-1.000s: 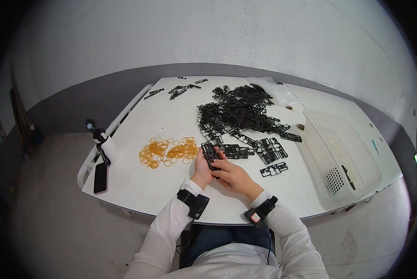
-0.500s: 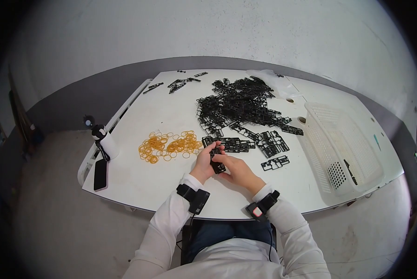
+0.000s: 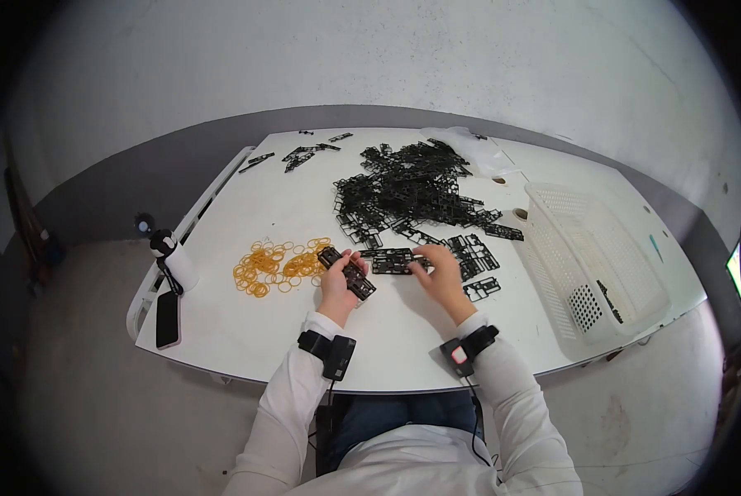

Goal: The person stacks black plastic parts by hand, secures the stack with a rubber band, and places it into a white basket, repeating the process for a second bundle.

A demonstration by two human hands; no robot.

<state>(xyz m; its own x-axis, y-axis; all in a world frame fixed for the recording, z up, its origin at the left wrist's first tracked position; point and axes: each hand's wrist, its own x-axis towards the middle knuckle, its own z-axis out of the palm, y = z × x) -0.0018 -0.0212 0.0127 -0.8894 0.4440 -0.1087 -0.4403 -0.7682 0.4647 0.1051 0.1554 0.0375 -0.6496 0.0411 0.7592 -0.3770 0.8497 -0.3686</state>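
Note:
My left hand (image 3: 335, 291) is closed around a black plastic frame piece (image 3: 357, 284), which has rectangular cut-outs and lies slanted across the fingers. To its right, my right hand (image 3: 442, 279) pinches the right end of another black plastic frame piece (image 3: 390, 262), low over the table. More flat frame pieces (image 3: 473, 255) lie just beyond the right hand, and a single piece (image 3: 482, 288) rests beside it. Yellow rubber bands (image 3: 263, 266) are spread on the table close to the left hand.
A big heap of black frame pieces (image 3: 412, 186) covers the back middle of the table (image 3: 246, 331). On the right stands a white perforated basket (image 3: 556, 273). A clear plastic bag (image 3: 469, 149) lies behind the heap. A bottle (image 3: 176, 264) and a phone (image 3: 169, 319) are at the left edge.
My hands have come apart. The left moved slightly left with its frame piece, while the right went outward to another frame piece on the table. The whole view shifted slightly.

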